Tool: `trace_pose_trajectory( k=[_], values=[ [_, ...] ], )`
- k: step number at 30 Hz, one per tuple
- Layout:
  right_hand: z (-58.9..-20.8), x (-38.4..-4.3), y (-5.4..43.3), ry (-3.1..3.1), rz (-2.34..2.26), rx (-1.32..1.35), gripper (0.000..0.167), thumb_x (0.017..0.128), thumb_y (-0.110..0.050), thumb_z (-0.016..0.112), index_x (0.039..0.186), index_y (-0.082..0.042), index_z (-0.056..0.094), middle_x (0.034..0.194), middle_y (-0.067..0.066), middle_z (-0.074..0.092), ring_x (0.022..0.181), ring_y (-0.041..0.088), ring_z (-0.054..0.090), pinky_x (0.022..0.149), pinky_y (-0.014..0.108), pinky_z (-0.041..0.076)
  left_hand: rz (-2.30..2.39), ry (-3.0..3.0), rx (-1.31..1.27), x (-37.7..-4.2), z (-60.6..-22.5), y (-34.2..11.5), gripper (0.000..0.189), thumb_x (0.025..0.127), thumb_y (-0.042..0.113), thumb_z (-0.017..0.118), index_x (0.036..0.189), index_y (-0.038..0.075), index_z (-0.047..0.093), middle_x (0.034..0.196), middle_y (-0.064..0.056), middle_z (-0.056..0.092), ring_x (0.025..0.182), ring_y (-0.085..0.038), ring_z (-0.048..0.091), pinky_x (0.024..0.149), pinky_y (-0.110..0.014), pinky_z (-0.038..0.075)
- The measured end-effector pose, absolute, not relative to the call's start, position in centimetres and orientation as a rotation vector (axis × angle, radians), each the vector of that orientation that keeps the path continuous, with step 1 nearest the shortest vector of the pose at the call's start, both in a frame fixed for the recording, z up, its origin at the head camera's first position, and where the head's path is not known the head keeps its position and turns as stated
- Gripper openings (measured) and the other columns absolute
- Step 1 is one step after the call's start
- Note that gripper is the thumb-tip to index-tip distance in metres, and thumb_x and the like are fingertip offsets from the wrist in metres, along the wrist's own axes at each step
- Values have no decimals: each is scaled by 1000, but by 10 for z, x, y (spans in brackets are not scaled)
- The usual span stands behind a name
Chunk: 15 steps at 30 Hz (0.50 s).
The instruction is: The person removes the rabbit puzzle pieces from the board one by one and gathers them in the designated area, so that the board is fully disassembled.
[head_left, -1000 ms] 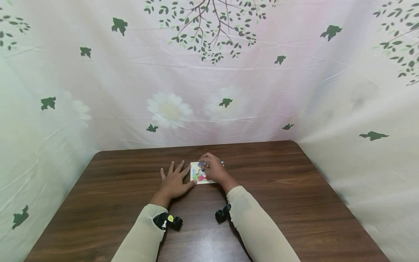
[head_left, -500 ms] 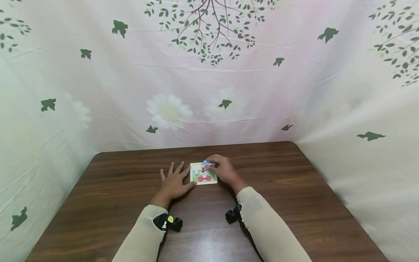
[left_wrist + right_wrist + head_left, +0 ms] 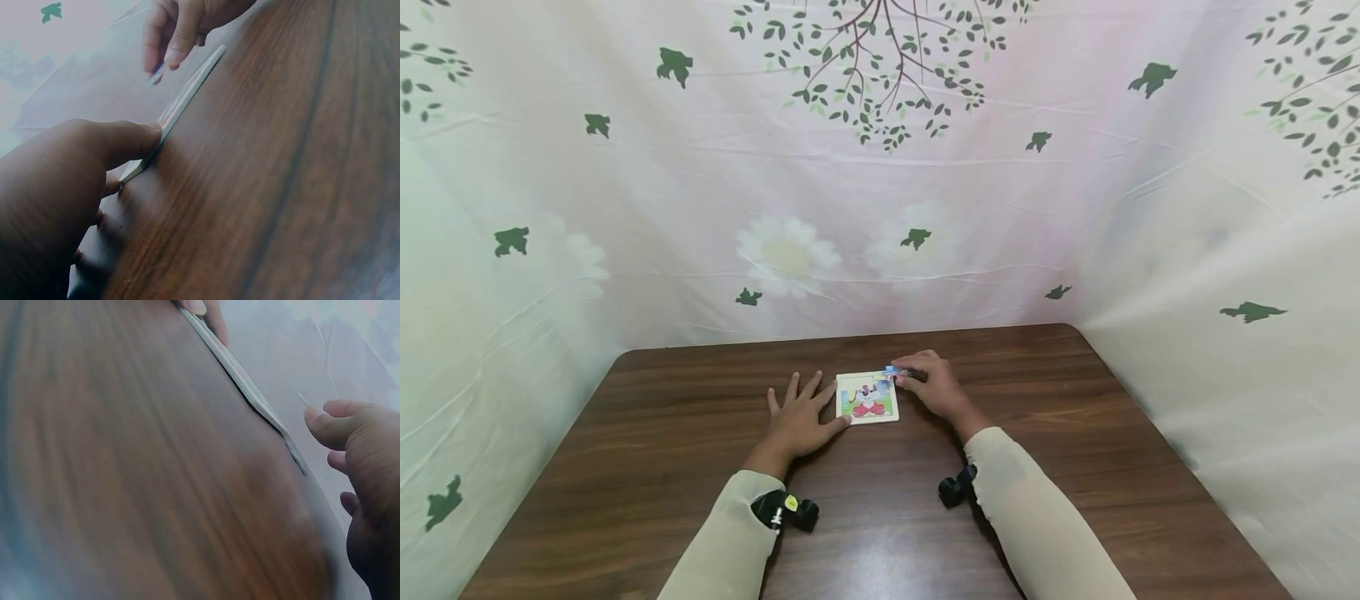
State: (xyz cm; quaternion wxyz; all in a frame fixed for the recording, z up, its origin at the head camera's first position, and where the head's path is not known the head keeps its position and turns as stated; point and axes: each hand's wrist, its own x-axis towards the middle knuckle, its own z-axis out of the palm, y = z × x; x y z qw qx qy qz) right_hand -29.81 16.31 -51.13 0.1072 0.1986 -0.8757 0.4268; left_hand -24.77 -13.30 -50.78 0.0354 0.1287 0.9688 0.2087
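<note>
A small white-framed picture puzzle (image 3: 868, 408) with a cartoon mouse in red lies flat on the table. Fingers spread, my left hand (image 3: 799, 419) rests on the table at its left side, the thumb on the frame's lower left corner. Over the puzzle's upper right corner my right hand (image 3: 936, 385) pinches a thin, flat, blue-edged puzzle piece (image 3: 892, 371) between thumb and fingers. In the left wrist view, that piece (image 3: 155, 76) is raised clear of the puzzle. The right wrist view shows the piece (image 3: 303, 399) edge-on at the fingertips.
The brown wooden table (image 3: 700, 433) extends around both hands. Behind it and along both sides hangs a pale curtain (image 3: 865, 192) printed with leaves, birds and flowers. A thin strip (image 3: 295, 455) shows beyond the puzzle's end in the right wrist view; its kind is unclear.
My right hand has moved right, from over the puzzle to its upper right corner, carrying the piece and uncovering the picture. The left hand has stayed in place.
</note>
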Motion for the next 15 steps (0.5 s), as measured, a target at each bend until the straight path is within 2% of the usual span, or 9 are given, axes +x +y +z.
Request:
trace_pose_trajectory(
  k=[6, 15],
  values=[
    [-514, -299, 181, -2588, 1234, 538, 33, 96, -12, 84, 129, -10, 82, 136, 11, 79, 129, 34, 61, 112, 56, 51, 639, 2981, 399, -248, -507, -132, 83, 101, 70, 61, 170, 28, 42, 183, -10, 25, 171, -49, 4, 127, -85, -6],
    [-512, -299, 196, -2627, 1214, 464, 33, 96, -10, 83, 129, -9, 82, 138, 11, 78, 133, 37, 60, 117, 59, 48, 636, 2981, 391, -248, -508, -133, 84, 100, 70, 61, 170, 26, 43, 183, -11, 25, 171, -50, 4, 127, -85, -6]
  ],
)
